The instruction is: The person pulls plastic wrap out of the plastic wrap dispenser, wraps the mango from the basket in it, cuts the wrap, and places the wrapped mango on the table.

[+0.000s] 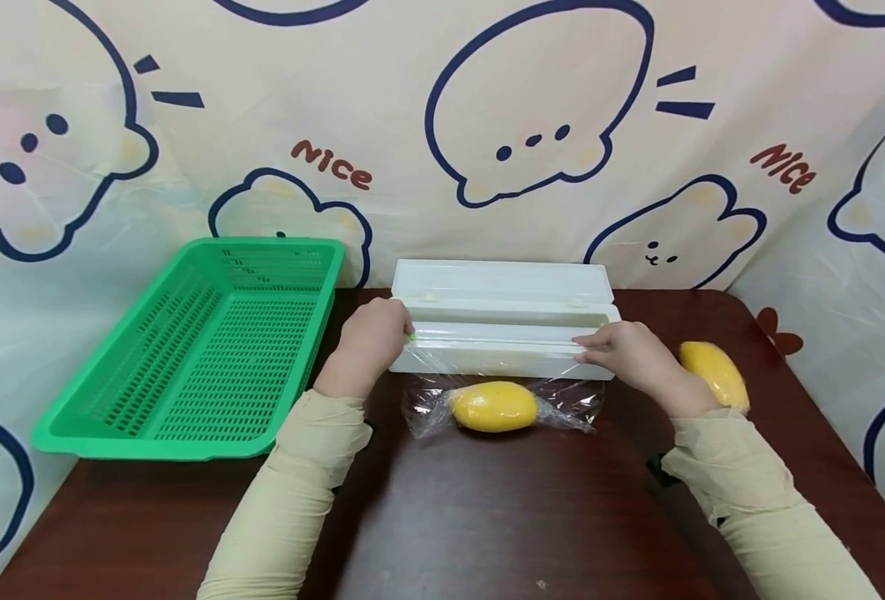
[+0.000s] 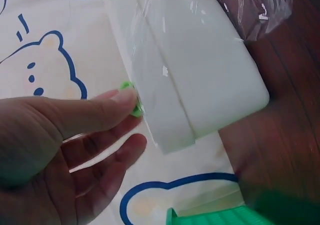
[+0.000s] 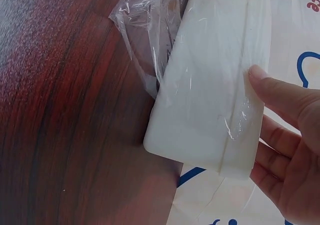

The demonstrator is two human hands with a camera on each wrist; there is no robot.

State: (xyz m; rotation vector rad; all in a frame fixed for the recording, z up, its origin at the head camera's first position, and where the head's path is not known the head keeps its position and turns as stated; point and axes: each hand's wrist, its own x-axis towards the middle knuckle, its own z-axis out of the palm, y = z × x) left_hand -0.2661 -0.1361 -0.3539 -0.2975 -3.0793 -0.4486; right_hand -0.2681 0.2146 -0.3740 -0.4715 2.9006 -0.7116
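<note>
A white cling film dispenser (image 1: 480, 362) stands at the back of the table, its lid (image 1: 502, 282) raised. At its left end, my left hand (image 1: 371, 337) pinches a small green slide cutter (image 2: 131, 100) between thumb and forefinger. My right hand (image 1: 630, 358) grips the dispenser's right end, thumb (image 3: 260, 80) on the front edge and fingers behind. Clear cling film (image 1: 429, 404) hangs over the dispenser's front and reaches a yellow oval fruit (image 1: 495, 407), perhaps a mango, lying before it. Film covers that fruit and gathers at both its sides.
A green plastic basket (image 1: 262, 446) sits at the left of the dark wooden table (image 1: 517, 517). Another yellow fruit (image 1: 716, 371), shiny as if wrapped, lies beyond my right wrist. A patterned cloth (image 1: 397, 108) hangs close behind the dispenser.
</note>
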